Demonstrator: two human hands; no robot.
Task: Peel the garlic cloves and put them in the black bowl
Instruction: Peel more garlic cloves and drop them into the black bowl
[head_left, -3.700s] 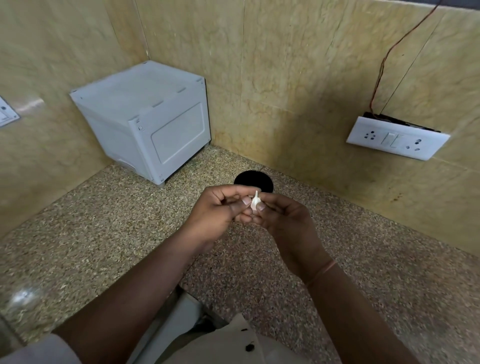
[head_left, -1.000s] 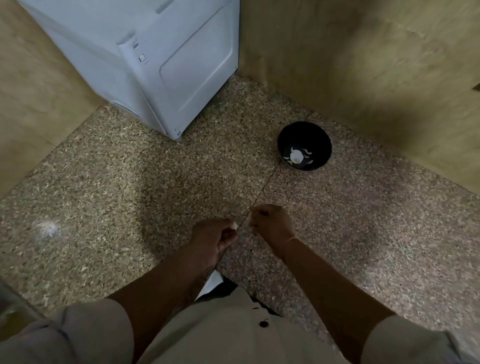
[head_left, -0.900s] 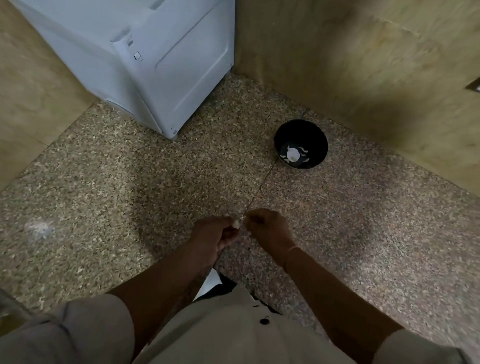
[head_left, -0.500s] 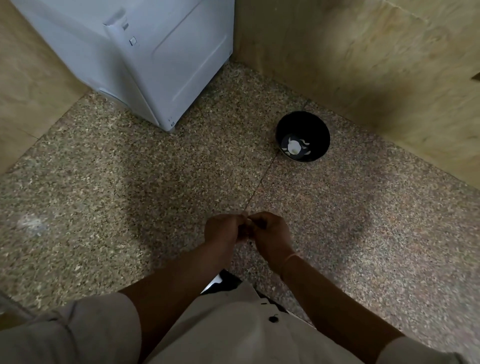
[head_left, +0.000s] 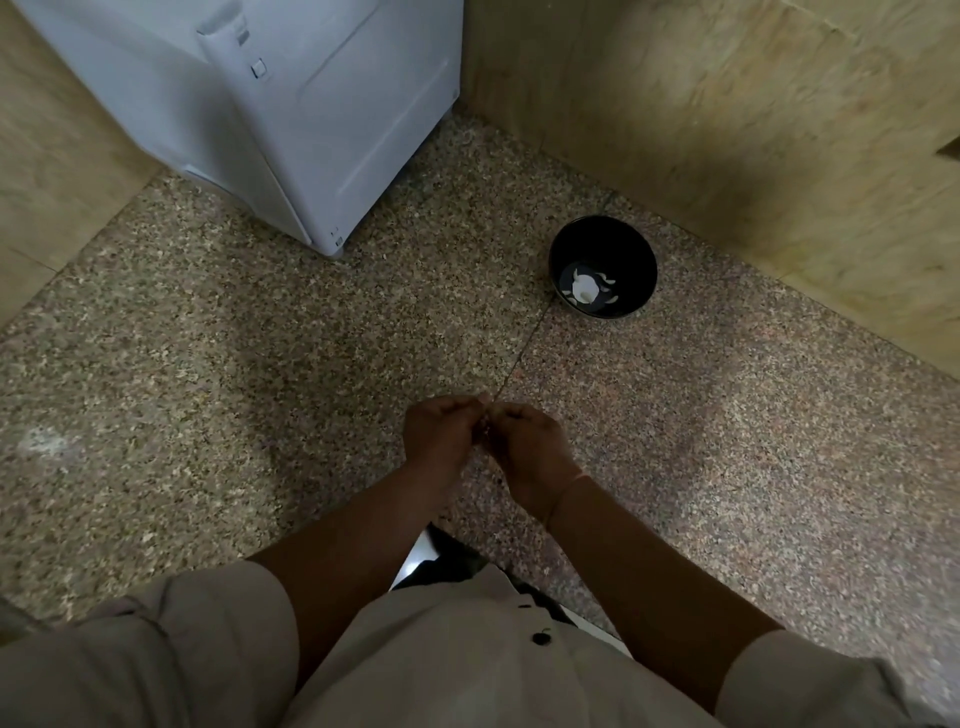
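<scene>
Two curled hands, left (head_left: 440, 435), right (head_left: 525, 448) (seemingly pinching, cannot tell what); black bowl (head_left: 602, 238) apart.

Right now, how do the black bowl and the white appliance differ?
The black bowl is round and open, with white pieces in its bottom; the white appliance is boxy and closed. The bowl is far smaller than the appliance. The bowl stands by the right wall; the appliance stands at the back left. Both stand on the speckled counter.
</scene>
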